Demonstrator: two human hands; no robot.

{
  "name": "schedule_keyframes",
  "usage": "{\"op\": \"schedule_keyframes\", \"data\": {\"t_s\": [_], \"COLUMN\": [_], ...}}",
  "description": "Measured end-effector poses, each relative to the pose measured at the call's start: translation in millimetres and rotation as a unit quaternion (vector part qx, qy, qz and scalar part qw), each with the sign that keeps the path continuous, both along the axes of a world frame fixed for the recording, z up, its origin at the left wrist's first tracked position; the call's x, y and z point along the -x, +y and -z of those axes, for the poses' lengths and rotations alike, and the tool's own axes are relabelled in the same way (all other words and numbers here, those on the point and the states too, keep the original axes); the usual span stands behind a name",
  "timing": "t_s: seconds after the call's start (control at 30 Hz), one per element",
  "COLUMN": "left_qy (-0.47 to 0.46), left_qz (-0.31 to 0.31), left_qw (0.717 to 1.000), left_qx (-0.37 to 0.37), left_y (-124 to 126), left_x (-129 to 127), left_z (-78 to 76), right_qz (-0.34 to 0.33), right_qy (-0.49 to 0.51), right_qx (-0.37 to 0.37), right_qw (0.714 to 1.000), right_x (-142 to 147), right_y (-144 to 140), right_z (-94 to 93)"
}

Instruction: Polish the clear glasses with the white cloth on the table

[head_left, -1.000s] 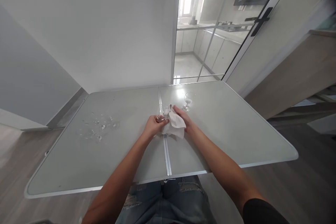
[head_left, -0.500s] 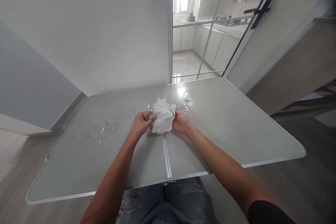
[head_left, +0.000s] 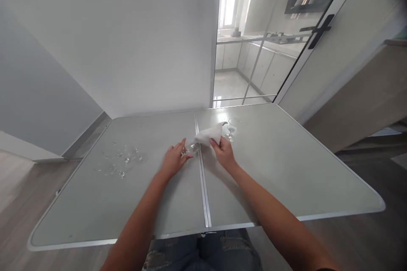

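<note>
My left hand (head_left: 173, 160) has its thumb and fingers around one end of a clear stemmed glass (head_left: 192, 148), which is tilted on its side over the table's centre seam. A white cloth (head_left: 208, 135) is bunched in my right hand (head_left: 225, 153), its thumb pressed on top. The cloth's left end comes close to the held glass; whether they touch I cannot tell. Just beyond my right hand a second stemmed glass (head_left: 232, 126) stands upright, partly behind the cloth and fingers.
Several clear glasses (head_left: 122, 161) are grouped on the left half of the pale folding table (head_left: 267, 178). A metal seam (head_left: 205, 203) divides the tabletop. A white wall (head_left: 152, 42) rises behind the table, with a glazed door (head_left: 254, 63) at the right.
The cloth has come away from around the glass and moved right and up in my right hand. The glass is now lower and tilted in my left hand. The view has shifted slightly.
</note>
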State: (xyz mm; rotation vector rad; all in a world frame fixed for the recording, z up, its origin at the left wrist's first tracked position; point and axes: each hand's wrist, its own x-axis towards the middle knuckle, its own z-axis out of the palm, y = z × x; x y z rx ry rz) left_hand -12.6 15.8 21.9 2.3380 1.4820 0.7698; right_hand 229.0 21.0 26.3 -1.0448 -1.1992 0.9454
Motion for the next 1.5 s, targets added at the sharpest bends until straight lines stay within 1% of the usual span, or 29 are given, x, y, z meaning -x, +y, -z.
{"op": "schedule_keyframes", "data": {"t_s": [0.03,0.1,0.17,0.2,0.3,0.37,0.43,0.53,0.6,0.67,0.73,0.83,0.9,0.93,1.0,1.07,1.13,1.2,1.23,1.3,1.37,1.4,1.5], "left_qy": [0.032,0.081,0.106,0.112,0.100,0.062,0.012,-0.060,-0.089,-0.084,-0.047,-0.001,0.000,0.001,0.011,0.017,0.010,-0.003,-0.006,-0.005,-0.002,-0.001,0.007], "left_qz": [-0.011,-0.027,-0.023,-0.009,0.036,0.038,0.044,0.062,0.057,0.045,0.029,-0.011,-0.029,-0.031,-0.023,-0.013,-0.027,-0.048,-0.048,-0.025,-0.004,-0.005,-0.026], "left_qw": [0.999,0.995,0.991,0.991,0.992,0.996,0.999,0.993,0.987,0.989,0.996,1.000,0.998,0.997,0.995,0.994,0.992,0.990,0.990,0.992,0.993,0.993,0.990], "left_qx": [-0.021,-0.054,-0.072,-0.074,-0.065,-0.046,-0.006,0.080,0.119,0.112,0.066,-0.009,-0.046,-0.065,-0.097,-0.110,-0.120,-0.129,-0.129,-0.122,-0.115,-0.118,-0.137], "left_y": [-1,-4,-8,-10,-15,-17,-19,-21,-22,-21,-18,-13,-11,-10,-11,-13,-13,-11,-10,-8,-8,-8,-12], "left_x": [1,3,5,6,9,10,9,8,7,5,2,-5,-9,-10,-11,-9,-6,-3,-2,-2,-3,-4,-6], "left_z": [3.3,7.4,8.4,8.1,5.5,3.1,-0.2,-6.2,-9.4,-9.8,-6.5,4.0,12.0,15.3,19.6,20.0,17.2,13.9,12.9,13.3,16.1,17.8,20.8], "right_qz": [-0.028,-0.113,-0.192,-0.218,-0.242,-0.253,-0.279,-0.307,-0.311,-0.303,-0.281,-0.221,-0.189,-0.185,-0.208,-0.241,-0.253,-0.252,-0.251,-0.258,-0.266,-0.266,-0.257], "right_qy": [-0.035,-0.061,-0.065,-0.068,-0.076,-0.080,-0.107,-0.173,-0.187,-0.166,-0.118,-0.044,-0.040,-0.055,-0.106,-0.147,-0.149,-0.120,-0.104,-0.096,-0.120,-0.137,-0.173], "right_qx": [-0.012,-0.013,0.003,0.010,0.021,0.023,0.017,-0.034,-0.061,-0.061,-0.042,-0.015,-0.015,-0.018,-0.016,-0.011,-0.015,-0.022,-0.022,-0.019,-0.020,-0.025,-0.039], "right_qw": [0.999,0.992,0.979,0.974,0.967,0.964,0.954,0.935,0.930,0.936,0.952,0.974,0.981,0.981,0.972,0.959,0.956,0.960,0.962,0.961,0.956,0.954,0.950], "right_x": [2,7,14,17,25,26,21,8,3,4,9,16,16,14,11,8,6,6,7,7,7,7,3], "right_y": [-4,-10,-16,-18,-23,-24,-23,-18,-16,-15,-16,-16,-14,-13,-11,-9,-9,-11,-13,-15,-16,-16,-11], "right_z": [0.2,1.9,4.1,4.7,3.9,1.9,-0.7,-4.8,-6.9,-7.8,-7.3,-5.0,-3.6,-3.3,-3.5,-5.2,-8.1,-11.4,-12.8,-14.8,-15.5,-15.5,-14.2]}}
